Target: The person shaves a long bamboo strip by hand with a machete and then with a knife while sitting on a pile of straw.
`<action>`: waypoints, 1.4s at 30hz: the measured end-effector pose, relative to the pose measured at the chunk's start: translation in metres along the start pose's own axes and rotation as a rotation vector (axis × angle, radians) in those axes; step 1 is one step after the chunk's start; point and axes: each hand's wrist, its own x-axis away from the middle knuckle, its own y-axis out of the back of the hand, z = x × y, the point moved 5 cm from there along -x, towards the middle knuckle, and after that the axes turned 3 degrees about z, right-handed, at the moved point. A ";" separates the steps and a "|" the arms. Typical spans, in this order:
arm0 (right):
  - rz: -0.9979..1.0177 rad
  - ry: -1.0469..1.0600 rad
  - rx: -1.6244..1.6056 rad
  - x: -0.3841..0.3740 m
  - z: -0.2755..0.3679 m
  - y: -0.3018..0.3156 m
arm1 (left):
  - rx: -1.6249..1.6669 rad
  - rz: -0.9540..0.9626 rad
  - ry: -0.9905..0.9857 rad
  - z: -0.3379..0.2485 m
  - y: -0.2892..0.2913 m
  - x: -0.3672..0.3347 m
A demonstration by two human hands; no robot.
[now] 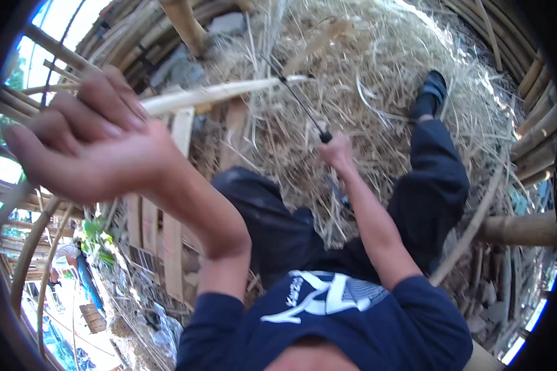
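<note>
My left hand (96, 136) is raised at the left, close to the camera, its fingers curled around a pale bamboo strip (210, 96). From the hand the strip runs to the right, and its dark-tipped far end crosses the blade of a long, thin knife (304, 106). My right hand (336, 150) grips the knife by its black handle, low over the shavings between my legs. The blade points up and to the left, away from me. Whether its edge bites into the strip cannot be made out.
Loose bamboo shavings (377, 68) cover the ground ahead. A thick bamboo post (185, 28) stands at the far left, and a bamboo pole (520, 229) lies at right. Flat planks (174, 247) lie beside my left leg. Beyond the slatted wall, another person (80, 263) is at lower left.
</note>
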 end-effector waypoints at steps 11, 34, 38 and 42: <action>0.384 -0.021 -0.533 0.018 0.035 -0.021 | 0.065 -0.049 0.079 0.011 0.011 -0.019; 0.168 -0.062 -0.040 -0.017 0.013 -0.025 | 0.048 -0.082 0.092 0.018 0.019 -0.016; 0.525 -0.168 -0.494 -0.024 0.001 -0.044 | 0.015 -0.059 0.036 0.017 0.006 -0.019; 0.190 0.011 -0.094 0.017 0.066 0.007 | 0.078 -0.027 0.076 0.023 0.009 -0.024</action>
